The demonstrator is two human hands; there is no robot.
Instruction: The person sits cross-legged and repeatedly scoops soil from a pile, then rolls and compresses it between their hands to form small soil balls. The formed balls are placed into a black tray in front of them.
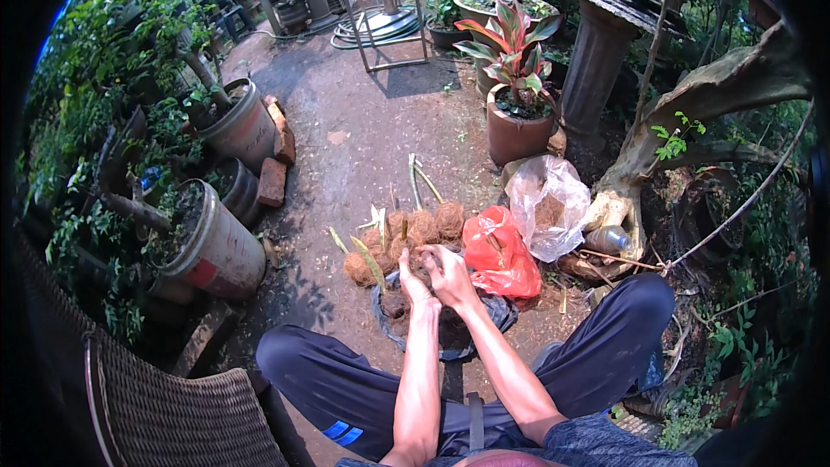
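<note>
My left hand point(415, 285) and my right hand point(449, 277) are cupped together above a black plastic bag point(496, 321) of dark soil. Between the palms is a dark clump of soil point(423, 272), mostly hidden by the fingers. Just beyond stand several fibre-wrapped balls point(423, 226), apparently coconut coir, some with upright leaf cuttings. One green leaf cutting point(369, 263) leans at the left side of the bag. A red plastic bag point(499, 253) lies right of my hands, and behind it a clear plastic bag point(551, 201) holds loose brown fibre.
Potted buckets point(217, 240) and bricks point(272, 180) line the left. At right are a red-leaved plant in a terracotta-coloured pot point(521, 133), a plastic bottle point(607, 240) and a thick tree trunk point(681, 104). A woven chair point(188, 412) stands at lower left; a metal frame point(395, 65) stands farther back.
</note>
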